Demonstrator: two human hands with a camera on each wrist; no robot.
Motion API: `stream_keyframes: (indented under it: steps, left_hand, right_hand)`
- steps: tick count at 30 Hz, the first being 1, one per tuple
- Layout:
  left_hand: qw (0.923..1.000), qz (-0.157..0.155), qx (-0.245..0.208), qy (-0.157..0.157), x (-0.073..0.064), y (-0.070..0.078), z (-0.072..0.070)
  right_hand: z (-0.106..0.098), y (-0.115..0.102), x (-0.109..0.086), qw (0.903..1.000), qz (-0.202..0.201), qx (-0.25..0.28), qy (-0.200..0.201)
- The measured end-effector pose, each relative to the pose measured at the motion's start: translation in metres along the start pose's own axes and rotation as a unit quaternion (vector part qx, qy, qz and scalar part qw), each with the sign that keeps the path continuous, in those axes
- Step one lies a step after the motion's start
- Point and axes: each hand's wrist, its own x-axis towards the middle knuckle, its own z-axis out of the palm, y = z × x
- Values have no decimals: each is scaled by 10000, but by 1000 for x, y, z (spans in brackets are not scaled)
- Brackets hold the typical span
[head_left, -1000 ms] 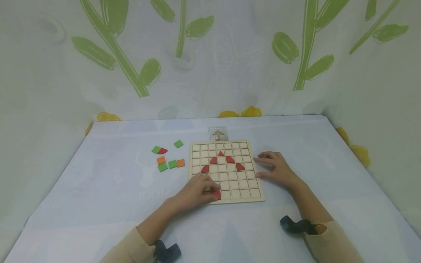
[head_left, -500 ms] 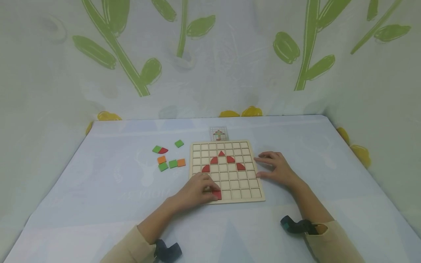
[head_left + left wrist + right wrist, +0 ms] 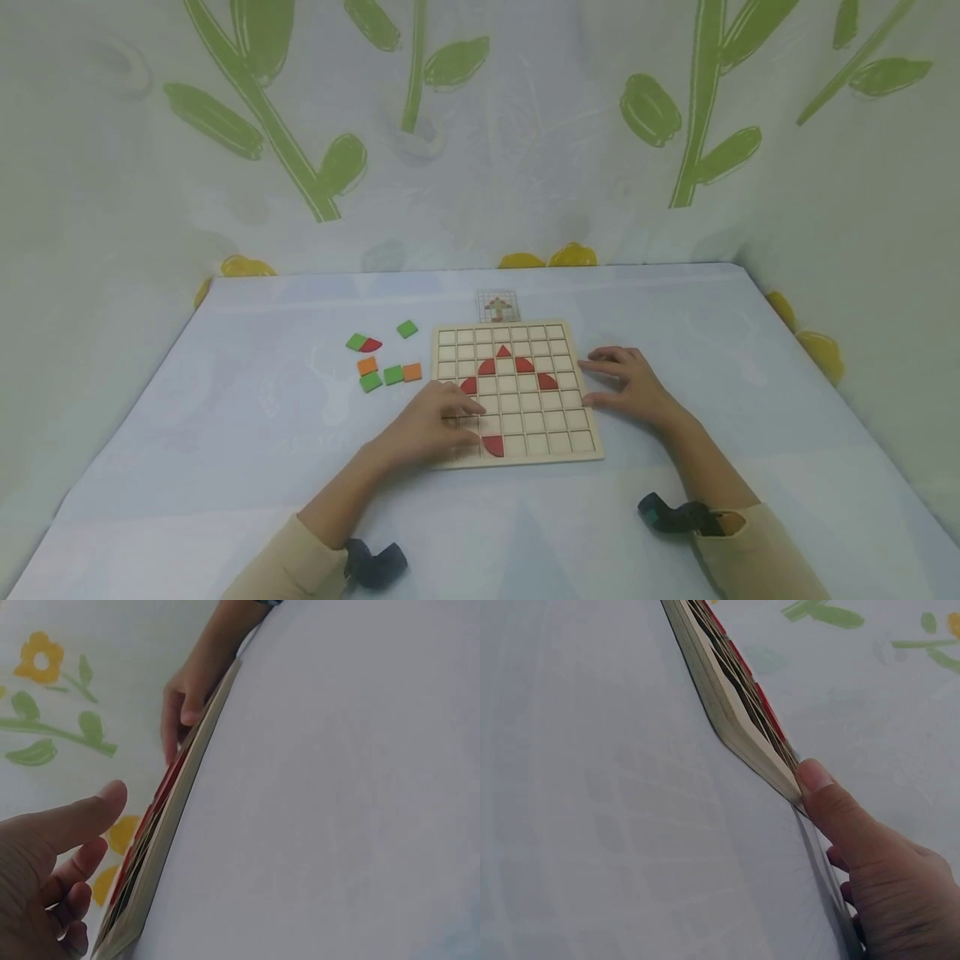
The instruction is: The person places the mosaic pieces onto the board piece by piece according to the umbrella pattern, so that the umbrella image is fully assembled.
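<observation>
A wooden grid board (image 3: pixel 534 402) lies flat on the table. My left hand (image 3: pixel 422 423) hovers over its lower left part, thumb and fingers spread with nothing between them; the left wrist view shows the same hand (image 3: pixel 45 877) beside the board's edge. Just right of that thumb, a red quarter-round tile (image 3: pixel 493 447) sits in a bottom-row square. Higher up are a red triangle tile (image 3: pixel 503 351) and several more red quarter-round tiles (image 3: pixel 526 364), one partly hidden by the left hand. At the board's right edge rests my right hand (image 3: pixel 633 387), its thumb (image 3: pixel 829 791) touching the side.
Left of the board lie loose tiles: green ones (image 3: pixel 393 375), orange ones (image 3: pixel 412 372) and a red one (image 3: pixel 371 344). A small pattern card (image 3: pixel 498 306) lies against the board's far edge. A wall with painted plants (image 3: pixel 480 167) stands behind the table.
My left hand has let go of the red quarter-round tile in the bottom row and drawn back to the left, its fingers parting. The right hand stays at the board's edge.
</observation>
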Motion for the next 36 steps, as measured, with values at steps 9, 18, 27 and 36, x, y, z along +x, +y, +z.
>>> stream_keyframes:
  steps: [9,18,27,36]
  left_hand:
    - [9973,143,333,638,-1,-9,-15]
    - [9933,-713,270,863,-2,-21,-35]
    - [9911,-517,-141,1220,-10,-41,-57]
    - [9839,-901,71,1539,-8,-61,-78]
  right_hand:
    - [0,-2,0,10000,28,11,-34]
    - [0,-2,0,9999,111,21,-51]
    - [0,-4,1,9996,248,-8,-112]
    - [-1,-4,1,9996,264,-8,-110]
